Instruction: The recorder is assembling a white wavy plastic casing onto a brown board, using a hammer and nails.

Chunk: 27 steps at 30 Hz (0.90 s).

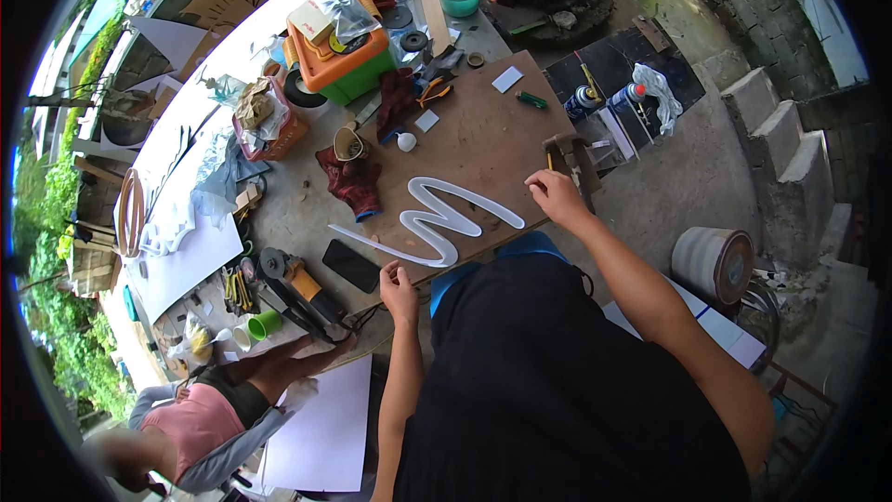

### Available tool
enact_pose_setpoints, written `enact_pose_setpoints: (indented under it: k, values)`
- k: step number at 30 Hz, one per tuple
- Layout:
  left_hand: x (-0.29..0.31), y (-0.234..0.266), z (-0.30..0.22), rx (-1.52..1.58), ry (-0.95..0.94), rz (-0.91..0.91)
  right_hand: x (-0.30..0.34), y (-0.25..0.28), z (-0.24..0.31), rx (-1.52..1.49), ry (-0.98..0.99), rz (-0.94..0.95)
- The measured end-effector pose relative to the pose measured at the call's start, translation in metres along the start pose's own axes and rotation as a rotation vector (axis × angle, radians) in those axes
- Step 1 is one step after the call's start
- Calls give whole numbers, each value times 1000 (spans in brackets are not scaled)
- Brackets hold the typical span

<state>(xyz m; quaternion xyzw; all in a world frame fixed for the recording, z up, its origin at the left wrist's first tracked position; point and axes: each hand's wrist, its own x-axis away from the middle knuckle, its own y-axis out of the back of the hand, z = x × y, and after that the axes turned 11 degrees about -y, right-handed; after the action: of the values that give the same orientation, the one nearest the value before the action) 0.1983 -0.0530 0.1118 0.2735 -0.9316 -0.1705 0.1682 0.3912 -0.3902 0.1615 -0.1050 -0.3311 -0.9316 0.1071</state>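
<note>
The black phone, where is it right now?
In the head view the black phone lies on the table's near-left part, just left of the white zigzag cutout, between the left hand and the angle grinder.

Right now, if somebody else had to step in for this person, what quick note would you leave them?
Left hand: empty, fingers loosely curled, at the near edge of the brown board, just below the white wavy cut-out shape.
Right hand: at the board's right edge, pinching what looks like a thin pencil; too small to be sure.
Things: the white shape lies flat on the board; a black phone lies to its left, an angle grinder further left.
Done: the shape appears fully cut out.
Left: cannot tell; no marks or finishing show on it from here.
</note>
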Motion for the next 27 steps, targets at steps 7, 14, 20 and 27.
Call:
enact_pose_setpoints:
  k: [7, 14, 20, 27]
  values:
    - [6, -35, -52, -91, -103, -55, -96, 0, 18, 162, 139, -20]
    - [-4, -54, -66, -145, -145, 37, -77, -34, 22, 199, 69, 180]
    - [-55, -53, -68, -293, -315, 79, -91, -28, 20, 183, -70, -22]
    - [-94, -54, -79, -370, -413, 85, -169, -3, 12, 274, 32, -237]
